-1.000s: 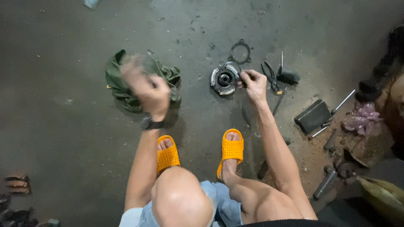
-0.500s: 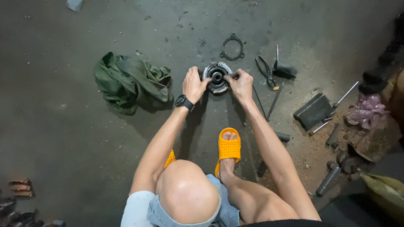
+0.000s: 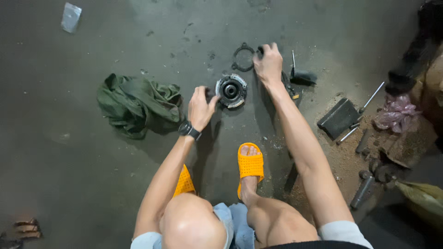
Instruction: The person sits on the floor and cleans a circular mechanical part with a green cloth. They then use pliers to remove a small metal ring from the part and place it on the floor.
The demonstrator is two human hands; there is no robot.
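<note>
Whereas both hands had been cupped on the round metal hub (image 3: 230, 90) half a second earlier, they had now parted from it. The hub lay on the concrete floor (image 3: 92, 184), untouched. The left hand (image 3: 201, 109) hovered just left of the hub, its grip loosely spread and holding nothing. The right hand (image 3: 268, 62) had reached up and right of the hub, fingers curled at the edge of the black ring gasket (image 3: 242, 57); whether they pinched it I could not tell. A green rag (image 3: 138, 105) lay well left of the hub.

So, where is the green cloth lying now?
In the head view, the green cloth lies crumpled on the concrete floor to the person's left, just beyond the left hand and left of the round metal hub.
</note>
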